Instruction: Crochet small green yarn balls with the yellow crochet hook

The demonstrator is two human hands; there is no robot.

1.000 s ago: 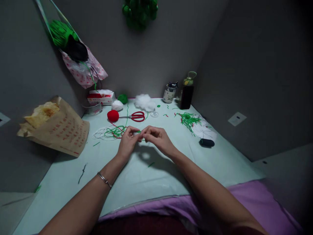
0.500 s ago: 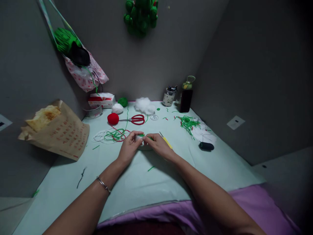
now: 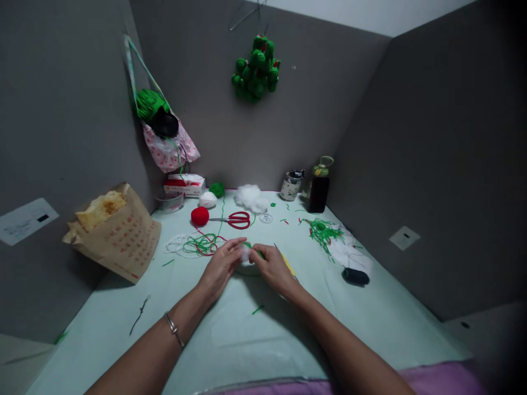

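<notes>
The left hand (image 3: 222, 266) curls its fingers around a small white-and-green piece (image 3: 246, 254), while the right hand (image 3: 272, 269) pinches at its right side; the piece sits between the two sets of fingertips, partly hidden. If the pinch is too light, the soft-looking white part could slip out or bulge; if too hard, it could squash. A yellow tool (image 3: 289, 265) shows just beyond the right hand, whether held or lying I cannot tell; a careless turn of the wrist could knock or jab with it. Ahead of the left hand, tangled yarn (image 3: 201, 244) could snag and tighten if a strand is pulled. Farther ahead, a green strand (image 3: 223, 207) crosses the scissors (image 3: 236, 220), so a tug might drag them or fray it.
</notes>
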